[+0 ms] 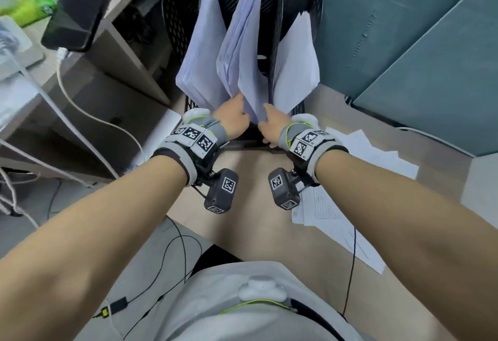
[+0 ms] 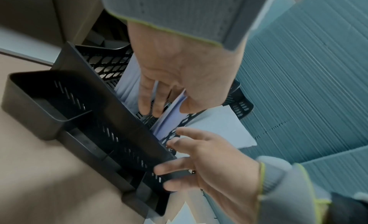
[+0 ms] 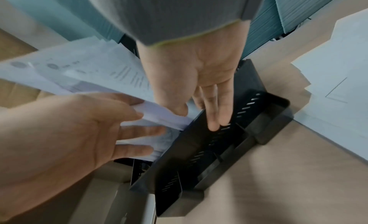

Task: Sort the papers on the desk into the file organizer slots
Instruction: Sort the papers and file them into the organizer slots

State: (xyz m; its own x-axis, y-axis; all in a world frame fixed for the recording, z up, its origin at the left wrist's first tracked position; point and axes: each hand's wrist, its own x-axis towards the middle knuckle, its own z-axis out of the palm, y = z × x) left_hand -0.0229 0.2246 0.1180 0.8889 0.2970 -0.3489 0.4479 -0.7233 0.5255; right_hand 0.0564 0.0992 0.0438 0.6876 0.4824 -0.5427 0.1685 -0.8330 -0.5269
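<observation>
A black mesh file organizer (image 1: 172,17) stands at the back of the desk, with white papers in three slots. The middle sheaf (image 1: 242,44) leans out toward me. My left hand (image 1: 234,118) pinches its lower end between thumb and fingers (image 2: 147,101). My right hand (image 1: 273,125) is at the same sheaf from the right. Its straight fingers (image 3: 215,117) rest on the organizer's front wall (image 3: 199,148) and its thumb touches the paper. The left stack (image 1: 202,58) and right stack (image 1: 296,71) stand untouched.
Loose sheets (image 1: 377,157) and a printed page (image 1: 336,227) lie on the desk to my right. A teal partition (image 1: 404,31) closes the back right. A shelf unit with a dark device (image 1: 78,15) and white cables (image 1: 80,109) stands to the left.
</observation>
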